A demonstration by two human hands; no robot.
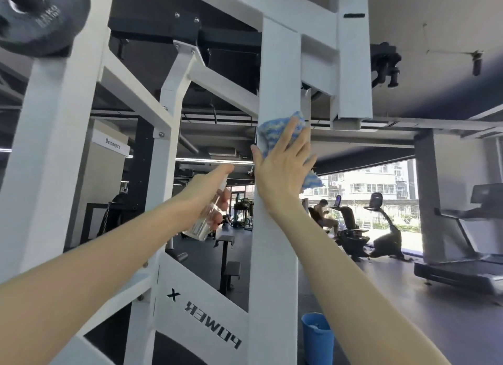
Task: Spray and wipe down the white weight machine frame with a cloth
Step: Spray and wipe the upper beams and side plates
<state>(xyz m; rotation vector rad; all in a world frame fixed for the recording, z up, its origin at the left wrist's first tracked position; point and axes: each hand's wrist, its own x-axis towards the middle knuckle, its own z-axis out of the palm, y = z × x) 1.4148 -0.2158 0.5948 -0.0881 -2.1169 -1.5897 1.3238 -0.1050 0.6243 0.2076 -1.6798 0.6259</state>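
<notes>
A cloth is pressed by the flat right hand onto the frame post running above and below it, a spray bottle gripped in the left hand.

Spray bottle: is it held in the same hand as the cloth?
No: the left hand grips the spray bottle, while the right hand presses the cloth against the white frame.

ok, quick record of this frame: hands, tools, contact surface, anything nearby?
left hand: grips clear spray bottle, index finger on its top
right hand: fingers straight, pressing blue cloth
contact surface: white frame upright, cloth flat against it
bottle vs upright: just left of it, not touching
nearby: blue bucket on floor right of upright; weight plate top left
</notes>
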